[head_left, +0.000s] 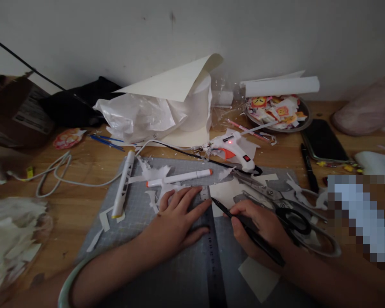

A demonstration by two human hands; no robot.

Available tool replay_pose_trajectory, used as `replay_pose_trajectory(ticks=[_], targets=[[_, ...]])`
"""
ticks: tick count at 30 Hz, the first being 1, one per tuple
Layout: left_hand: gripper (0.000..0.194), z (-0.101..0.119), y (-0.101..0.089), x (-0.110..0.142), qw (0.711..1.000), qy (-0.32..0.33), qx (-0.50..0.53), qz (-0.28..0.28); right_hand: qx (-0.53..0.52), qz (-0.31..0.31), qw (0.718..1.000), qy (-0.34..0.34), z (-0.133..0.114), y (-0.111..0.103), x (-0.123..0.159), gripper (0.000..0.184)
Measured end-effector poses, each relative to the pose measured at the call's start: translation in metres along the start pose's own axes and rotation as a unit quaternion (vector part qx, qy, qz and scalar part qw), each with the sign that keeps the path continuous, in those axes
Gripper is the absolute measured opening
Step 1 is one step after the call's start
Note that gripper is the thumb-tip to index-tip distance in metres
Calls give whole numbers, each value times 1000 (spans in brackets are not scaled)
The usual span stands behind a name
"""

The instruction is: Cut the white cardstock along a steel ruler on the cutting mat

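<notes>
your right hand (pixel 256 226) is closed around the black pen (pixel 248 231), its tip beside the ruler (pixel 215 265) on the cutting mat (pixel 167 273); your left hand (pixel 176 216), open with fingers spread, presses the ruler flat, gripping nothing.

My left hand (pixel 176 214) is palm down, fingers (pixel 184 201) spread, forearm angling in from lower left, bangle on it. My right hand (pixel 259 226) is in a pen grip, thumb and index pinched, forearm in from lower right.
</notes>
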State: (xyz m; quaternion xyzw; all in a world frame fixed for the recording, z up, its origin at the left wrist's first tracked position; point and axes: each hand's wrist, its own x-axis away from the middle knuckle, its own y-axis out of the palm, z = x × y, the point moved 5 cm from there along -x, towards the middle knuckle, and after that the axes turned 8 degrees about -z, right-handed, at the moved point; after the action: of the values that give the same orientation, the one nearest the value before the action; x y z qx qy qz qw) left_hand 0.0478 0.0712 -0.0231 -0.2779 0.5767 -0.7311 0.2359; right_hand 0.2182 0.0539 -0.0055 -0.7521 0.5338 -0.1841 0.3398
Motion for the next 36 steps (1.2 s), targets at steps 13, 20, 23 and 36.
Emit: replay_pose_trajectory(ticks=[13,20,23,36], targets=[[43,0,-3,-1,1000,2,29,11,43,86,995,-17,0,-6,3,16],[43,-3,-2,-1,998,-3,60,-5,110,1,992,-67,4,18,-3,22],[39,-4,-3,-2,997,-7,79,-7,108,-2,992,-65,5,20,-1,20],[46,-7,-6,-2,994,-21,105,21,114,-28,991,-57,1,17,-1,18]])
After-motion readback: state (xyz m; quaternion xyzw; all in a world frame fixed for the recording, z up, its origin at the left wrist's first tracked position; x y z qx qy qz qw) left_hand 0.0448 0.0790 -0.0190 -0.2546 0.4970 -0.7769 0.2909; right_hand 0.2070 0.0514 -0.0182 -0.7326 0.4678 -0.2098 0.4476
